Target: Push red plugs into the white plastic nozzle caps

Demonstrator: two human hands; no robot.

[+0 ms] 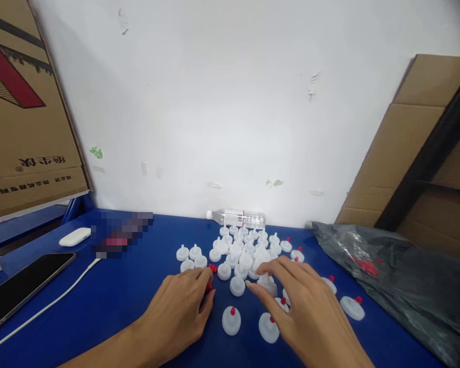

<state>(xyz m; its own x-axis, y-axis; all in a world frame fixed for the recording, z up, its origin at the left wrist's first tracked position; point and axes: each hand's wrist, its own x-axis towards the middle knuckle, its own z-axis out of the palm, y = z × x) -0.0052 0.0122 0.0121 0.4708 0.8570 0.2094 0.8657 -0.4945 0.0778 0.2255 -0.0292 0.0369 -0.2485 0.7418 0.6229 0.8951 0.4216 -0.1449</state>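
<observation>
My left hand (pixel 180 304) rests low over the blue table with its fingers curled. Red tip caps (pixel 213 268) show at its fingertips, and more red is partly hidden between the thumb and fingers. My right hand (pixel 302 301) is among the white nozzle caps (pixel 235 249), its thumb and forefinger apart. A white nozzle cap (pixel 267 284) lies in the gap between them, partly covered by the hand. In front stand white nozzle caps with red tips, one (pixel 231 322) between the hands and another (pixel 269 328) by my right thumb.
A clear plastic bottle (pixel 237 218) lies against the wall behind the caps. On the left are a phone (pixel 26 289), a white cable (pixel 53 301) and a white case (pixel 74 236). A dark plastic bag (pixel 398 291) covers the right side. Cardboard (pixel 391 153) leans behind it.
</observation>
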